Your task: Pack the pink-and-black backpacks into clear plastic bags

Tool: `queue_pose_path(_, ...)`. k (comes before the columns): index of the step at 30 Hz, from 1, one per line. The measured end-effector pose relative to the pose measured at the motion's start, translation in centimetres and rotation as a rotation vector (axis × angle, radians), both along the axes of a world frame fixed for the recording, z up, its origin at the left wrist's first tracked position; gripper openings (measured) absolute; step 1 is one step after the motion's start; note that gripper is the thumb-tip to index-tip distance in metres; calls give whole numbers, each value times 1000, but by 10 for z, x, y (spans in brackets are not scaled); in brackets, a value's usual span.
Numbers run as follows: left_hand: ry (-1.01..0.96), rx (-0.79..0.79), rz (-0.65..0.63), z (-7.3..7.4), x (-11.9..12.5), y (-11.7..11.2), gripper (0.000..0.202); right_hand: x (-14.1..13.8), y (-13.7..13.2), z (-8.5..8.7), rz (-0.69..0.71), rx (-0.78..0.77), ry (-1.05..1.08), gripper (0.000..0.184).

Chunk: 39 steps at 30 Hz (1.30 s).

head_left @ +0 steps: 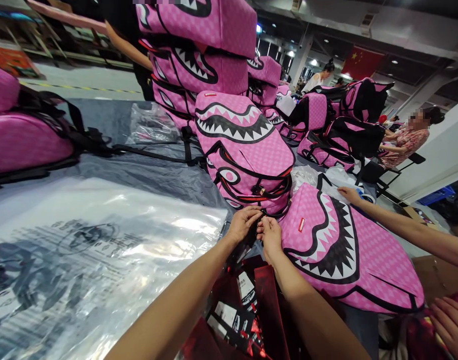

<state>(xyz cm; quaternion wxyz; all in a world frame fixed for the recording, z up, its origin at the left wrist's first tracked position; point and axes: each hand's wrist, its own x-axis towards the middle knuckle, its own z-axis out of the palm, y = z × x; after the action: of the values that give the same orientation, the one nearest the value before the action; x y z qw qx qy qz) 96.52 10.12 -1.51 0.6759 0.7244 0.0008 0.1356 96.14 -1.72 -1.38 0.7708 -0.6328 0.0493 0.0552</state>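
My left hand [244, 223] and my right hand [270, 234] meet at the lower end of a pink shark-mouth backpack [268, 157]. The fingers of both are pinched together beside the backpack's black edging. Whatever small thing they grip is hidden between the fingertips. The backpack lies on its back part, with red-edged zippers and a metal zipper pull [262, 191] facing me. Below my wrists, an open dark red box [265, 305] holds several black-and-white hang tags [226, 314]. Right of my right hand lies another pink shark-mouth backpack [382, 255].
Clear printed plastic bags [139, 220] cover the left of the grey table [112, 175]. Stacked pink backpacks [229, 70] rise behind, with more at the left edge [22, 142]. Another person's hand [349, 195] reaches in from the right, near a tape roll [367, 198].
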Motion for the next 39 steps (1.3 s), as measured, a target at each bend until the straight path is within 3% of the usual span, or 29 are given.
queue_pose_path(6, 26, -210, -130, -7, 9, 0, 39, -3, 1, -3, -57, 111, -37, 38)
queue_pose_path(10, 66, -283, -188, -3, 4, 4, 44, -6, 1, -7, -49, 67, -84, 39)
queue_pose_path(18, 101, -241, -320, 7, 0, 22, 30, -12, -7, -16, 27, -84, -173, 39)
queue_pose_path(39, 71, -121, -356, 8, -2, 25, 20, -11, -2, -19, -34, -100, -169, 38)
